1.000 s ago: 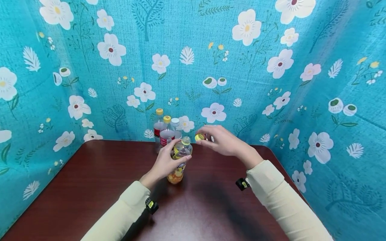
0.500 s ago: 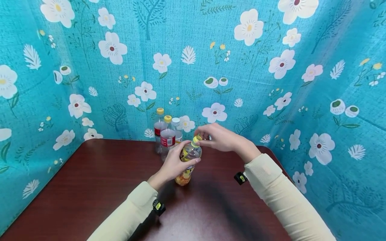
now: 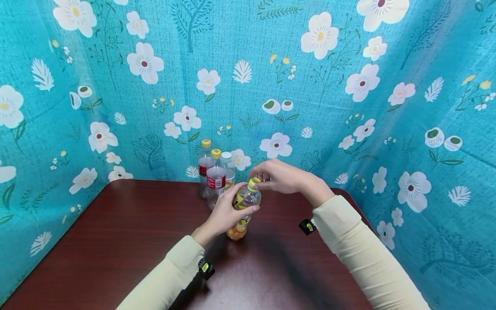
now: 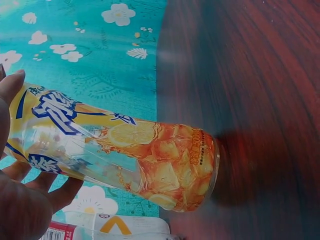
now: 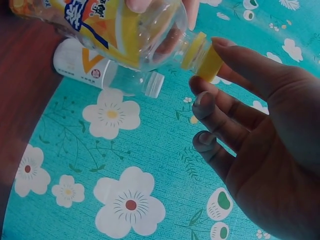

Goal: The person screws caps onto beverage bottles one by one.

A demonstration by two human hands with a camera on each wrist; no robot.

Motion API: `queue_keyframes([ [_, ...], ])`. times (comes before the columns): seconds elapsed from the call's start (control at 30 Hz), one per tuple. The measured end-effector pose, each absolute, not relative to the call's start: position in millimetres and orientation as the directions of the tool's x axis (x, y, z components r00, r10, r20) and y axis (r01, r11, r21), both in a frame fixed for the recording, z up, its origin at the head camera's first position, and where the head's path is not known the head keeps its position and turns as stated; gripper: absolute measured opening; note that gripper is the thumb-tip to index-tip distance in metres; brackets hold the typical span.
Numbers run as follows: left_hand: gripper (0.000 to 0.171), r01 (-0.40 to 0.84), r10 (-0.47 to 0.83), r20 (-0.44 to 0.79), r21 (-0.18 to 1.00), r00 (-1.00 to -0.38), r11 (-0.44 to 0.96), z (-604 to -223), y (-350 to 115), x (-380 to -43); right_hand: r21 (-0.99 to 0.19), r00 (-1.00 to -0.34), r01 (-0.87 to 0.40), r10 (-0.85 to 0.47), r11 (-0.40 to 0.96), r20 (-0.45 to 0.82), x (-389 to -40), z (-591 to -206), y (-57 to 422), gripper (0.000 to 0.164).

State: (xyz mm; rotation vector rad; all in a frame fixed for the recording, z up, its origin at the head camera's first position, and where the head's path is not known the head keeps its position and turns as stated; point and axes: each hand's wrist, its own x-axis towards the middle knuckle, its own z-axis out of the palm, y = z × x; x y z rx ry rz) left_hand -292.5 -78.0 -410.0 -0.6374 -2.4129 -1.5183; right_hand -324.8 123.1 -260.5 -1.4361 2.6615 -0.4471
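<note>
In the head view, my left hand (image 3: 224,213) grips a clear iced tea bottle (image 3: 253,198) around its upper body, and the bottle leans to the right. Its label, seen in the left wrist view, shows lemon slices and ice cubes around the bottle's lower part (image 4: 170,165). My right hand (image 3: 284,175) pinches the yellow cap (image 5: 209,64) between thumb and forefinger at the bottle's mouth. A strip of clear neck shows between the cap and the yellow ring (image 5: 193,51) below it. The remaining right fingers are loosely bent beside the cap.
Two bottles with yellow caps and red labels, including the nearer red-label bottle (image 3: 215,181), stand behind my left hand. Beside them is a white-capped bottle (image 3: 228,165). A blue floral cloth (image 3: 248,86) rises along the back and sides of the dark wooden table (image 3: 128,228).
The cap in my right hand came from beside the bottle onto its mouth. My left hand shifted the bottle rightward toward it. In the last half second both hands have moved only slightly.
</note>
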Motion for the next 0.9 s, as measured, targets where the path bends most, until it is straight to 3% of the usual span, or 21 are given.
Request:
queue_keyframes([
  [0.37, 0.073, 0.454, 0.243, 0.387, 0.810, -0.889, 0.370, -412.5, -77.4, -293.1, -0.275, -0.537, -0.816, -0.843, 0.507, 0.038, -324.8, -255.9, 123.1, 0.025],
  [0.6, 0.072, 0.468, 0.250, 0.400, 0.806, -0.882, 0.361, -410.8, -77.6, -293.5, -0.246, -0.607, -0.777, -0.793, 0.580, 0.047, -322.0, -255.6, 118.7, 0.011],
  [0.77, 0.073, 0.474, 0.257, 0.403, 0.807, -0.878, 0.353, -411.4, -76.8, -293.0, -0.091, -0.709, -0.705, -0.702, 0.703, 0.071, -319.0, -258.7, 114.4, 0.046],
  [0.9, 0.072, 0.465, 0.239, 0.402, 0.811, -0.884, 0.355, -412.8, -78.3, -292.2, -0.047, -0.732, -0.679, -0.672, 0.733, 0.113, -318.7, -257.1, 118.6, 0.053],
])
